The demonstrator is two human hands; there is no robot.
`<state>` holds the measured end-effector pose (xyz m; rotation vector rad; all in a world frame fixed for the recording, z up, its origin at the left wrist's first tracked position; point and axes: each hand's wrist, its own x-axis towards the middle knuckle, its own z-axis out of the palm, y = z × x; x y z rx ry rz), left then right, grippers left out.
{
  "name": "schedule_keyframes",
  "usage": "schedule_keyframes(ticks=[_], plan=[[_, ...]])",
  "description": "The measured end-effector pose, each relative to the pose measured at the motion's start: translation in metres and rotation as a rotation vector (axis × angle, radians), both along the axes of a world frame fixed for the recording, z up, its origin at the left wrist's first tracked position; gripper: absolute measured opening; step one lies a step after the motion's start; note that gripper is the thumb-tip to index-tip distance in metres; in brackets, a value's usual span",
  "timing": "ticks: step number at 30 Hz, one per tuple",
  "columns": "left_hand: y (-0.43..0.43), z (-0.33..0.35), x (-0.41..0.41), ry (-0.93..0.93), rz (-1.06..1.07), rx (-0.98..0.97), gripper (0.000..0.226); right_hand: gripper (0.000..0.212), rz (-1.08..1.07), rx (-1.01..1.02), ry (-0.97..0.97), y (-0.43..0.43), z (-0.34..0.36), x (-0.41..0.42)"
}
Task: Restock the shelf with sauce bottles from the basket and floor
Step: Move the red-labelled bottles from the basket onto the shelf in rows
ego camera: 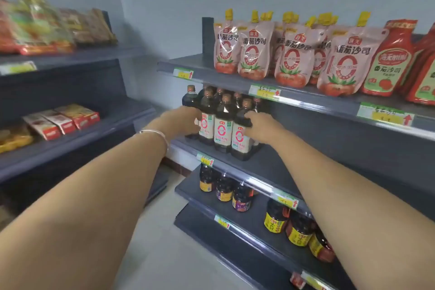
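Bottles [223, 125] btwn hands [186, 120] [257, 125], prob. gripped.

Pouches [251, 54]: 番茄沙司, big 0. Red bottle [388, 61]: 番茄沙司. Dark bottles [222, 125]: big 0.

On my feed: dark-brown sauce bottles [223, 122] wear white labels ringed in red; pale pink pouches [251, 54], yellow-capped, show red tomatoes; slate-grey shelf [270, 167], yellow-green price tags [264, 92] with red arrows.
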<state>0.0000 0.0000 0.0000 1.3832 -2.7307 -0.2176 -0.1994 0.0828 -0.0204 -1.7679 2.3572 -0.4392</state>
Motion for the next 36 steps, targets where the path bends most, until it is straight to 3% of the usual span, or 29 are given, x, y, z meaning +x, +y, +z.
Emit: schedule_keyframes(ticks=[5, 10, 19, 24, 29, 36], plan=[[0.024, -0.031, 0.031, -0.093, 0.112, 0.016, 0.036, 0.051, 0.14, 0.058, 0.029, -0.009, -0.027, 0.027], [0.048, -0.073, 0.08, -0.072, 0.265, 0.107, 0.037, 0.042, 0.278, 0.107, 0.012, -0.015, -0.065, 0.075], [0.076, -0.132, 0.207, -0.026, 0.555, 0.175, 0.032, 0.048, 0.514, 0.17, -0.053, -0.031, -0.129, 0.205], [0.095, -0.158, 0.285, -0.015, 0.68, 0.262, 0.032, 0.041, 0.612, 0.214, -0.053, -0.035, -0.16, 0.285], [0.092, -0.189, 0.367, -0.031, 0.75, 0.28, 0.024, 0.039, 0.677, 0.265, -0.068, -0.05, -0.186, 0.374], [0.059, -0.246, 0.452, -0.009, 0.786, 0.367, 0.04, 0.045, 0.717, 0.334, -0.074, -0.08, -0.243, 0.471]])
